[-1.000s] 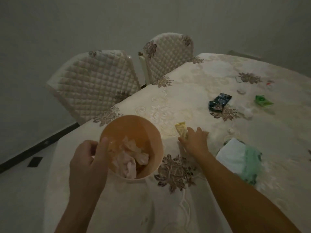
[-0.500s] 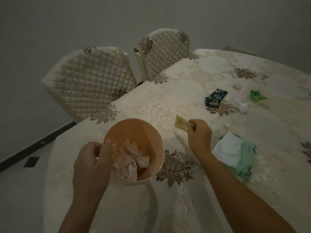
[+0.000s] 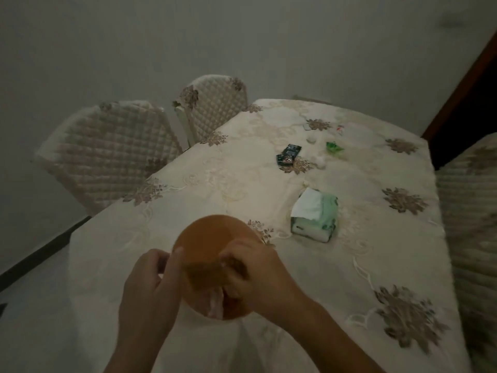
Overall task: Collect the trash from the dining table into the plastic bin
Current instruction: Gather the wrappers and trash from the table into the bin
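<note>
An orange plastic bin [image 3: 209,235] stands near the table's near left corner, with crumpled pinkish tissue [image 3: 216,305] inside. My left hand [image 3: 150,292] grips the bin's left rim. My right hand [image 3: 255,273] is over the bin's opening, fingers closed on a yellowish wrapper [image 3: 203,274] that hangs inside the rim. Farther away on the cream tablecloth [image 3: 215,184] lie a dark blue-green wrapper [image 3: 288,154], a green wrapper [image 3: 333,147], small white scraps [image 3: 312,139] and a small red-and-white scrap [image 3: 340,128].
A green tissue pack [image 3: 316,215] with a white sheet sticking out lies right of the bin. Two quilted chairs [image 3: 113,154] [image 3: 213,109] stand along the table's left side, another chair [image 3: 470,224] at the right. A dark doorframe [image 3: 462,84] is at the back right.
My right hand lifted the yellowish wrapper off the table and carried it left and toward me, over the bin. My left hand stayed on the rim. The view shifted toward the table's far side.
</note>
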A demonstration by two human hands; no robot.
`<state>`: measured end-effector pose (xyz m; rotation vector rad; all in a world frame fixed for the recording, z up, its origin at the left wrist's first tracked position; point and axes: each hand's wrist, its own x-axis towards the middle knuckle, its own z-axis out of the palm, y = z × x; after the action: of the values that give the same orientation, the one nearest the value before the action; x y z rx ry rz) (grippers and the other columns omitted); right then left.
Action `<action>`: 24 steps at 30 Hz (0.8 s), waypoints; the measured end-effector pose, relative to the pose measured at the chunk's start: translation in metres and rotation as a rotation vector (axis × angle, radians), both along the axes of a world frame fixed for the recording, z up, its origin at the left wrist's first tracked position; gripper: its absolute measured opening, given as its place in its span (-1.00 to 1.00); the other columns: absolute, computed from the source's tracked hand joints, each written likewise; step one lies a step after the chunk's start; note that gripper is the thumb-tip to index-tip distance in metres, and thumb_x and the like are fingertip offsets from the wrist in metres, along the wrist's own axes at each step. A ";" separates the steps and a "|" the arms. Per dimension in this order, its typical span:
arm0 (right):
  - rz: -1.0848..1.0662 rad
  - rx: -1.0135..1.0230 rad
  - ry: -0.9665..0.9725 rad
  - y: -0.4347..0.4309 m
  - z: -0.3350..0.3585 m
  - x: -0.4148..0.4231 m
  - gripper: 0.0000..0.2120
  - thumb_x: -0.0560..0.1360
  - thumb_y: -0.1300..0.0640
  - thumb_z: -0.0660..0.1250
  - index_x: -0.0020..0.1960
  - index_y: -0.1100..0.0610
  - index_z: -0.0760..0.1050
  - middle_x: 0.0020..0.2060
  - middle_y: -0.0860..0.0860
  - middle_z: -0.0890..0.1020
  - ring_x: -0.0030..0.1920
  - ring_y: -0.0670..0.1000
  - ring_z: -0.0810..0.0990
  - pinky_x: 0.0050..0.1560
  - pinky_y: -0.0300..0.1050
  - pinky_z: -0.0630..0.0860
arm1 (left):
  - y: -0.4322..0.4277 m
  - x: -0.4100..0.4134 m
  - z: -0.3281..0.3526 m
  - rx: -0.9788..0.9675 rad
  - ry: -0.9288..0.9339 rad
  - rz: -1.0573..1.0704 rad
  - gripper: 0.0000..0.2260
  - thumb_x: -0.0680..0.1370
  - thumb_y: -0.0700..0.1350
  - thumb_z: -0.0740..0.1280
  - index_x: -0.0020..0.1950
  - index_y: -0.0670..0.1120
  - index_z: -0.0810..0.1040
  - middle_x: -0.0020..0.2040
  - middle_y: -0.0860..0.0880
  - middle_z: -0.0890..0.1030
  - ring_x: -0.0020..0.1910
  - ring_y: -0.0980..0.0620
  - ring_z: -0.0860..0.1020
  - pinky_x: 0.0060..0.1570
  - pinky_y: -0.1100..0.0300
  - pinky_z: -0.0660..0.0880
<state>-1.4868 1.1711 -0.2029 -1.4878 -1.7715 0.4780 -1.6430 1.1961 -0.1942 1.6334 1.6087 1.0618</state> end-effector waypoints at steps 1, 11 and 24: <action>0.003 -0.024 -0.029 -0.010 -0.003 -0.008 -0.81 0.43 0.29 0.26 0.00 0.14 0.56 0.01 0.05 0.61 0.03 -0.08 0.50 0.04 -0.43 0.33 | -0.007 -0.005 -0.001 0.000 0.002 -0.020 -0.68 0.53 0.05 0.22 -0.35 -0.11 0.42 -0.32 -0.12 0.49 -0.30 -0.07 0.46 -0.31 0.06 0.32; -0.115 -0.054 -0.102 -0.095 -0.006 -0.049 -0.78 0.42 0.32 0.22 0.01 0.20 0.55 0.02 0.11 0.63 0.07 0.04 0.54 0.13 -0.16 0.42 | -0.071 -0.038 -0.008 0.020 0.030 -0.186 -0.67 0.49 0.14 0.20 -0.36 -0.06 0.40 -0.32 -0.07 0.48 -0.29 -0.05 0.46 -0.29 0.07 0.31; -0.713 0.096 -0.042 -0.272 0.018 0.006 -0.83 0.39 0.02 0.26 -0.05 -0.02 0.53 -0.13 -0.04 0.67 -0.10 -0.09 0.56 -0.07 -0.24 0.46 | -0.166 0.042 0.000 0.022 0.050 -0.602 -0.69 0.52 0.06 0.21 -0.31 -0.12 0.45 -0.29 -0.12 0.51 -0.26 -0.07 0.48 -0.23 0.03 0.35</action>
<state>-1.4810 0.8994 -0.1853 -1.9261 -1.1521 -0.0052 -1.6005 1.0303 -0.1941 1.9891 1.0186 0.7232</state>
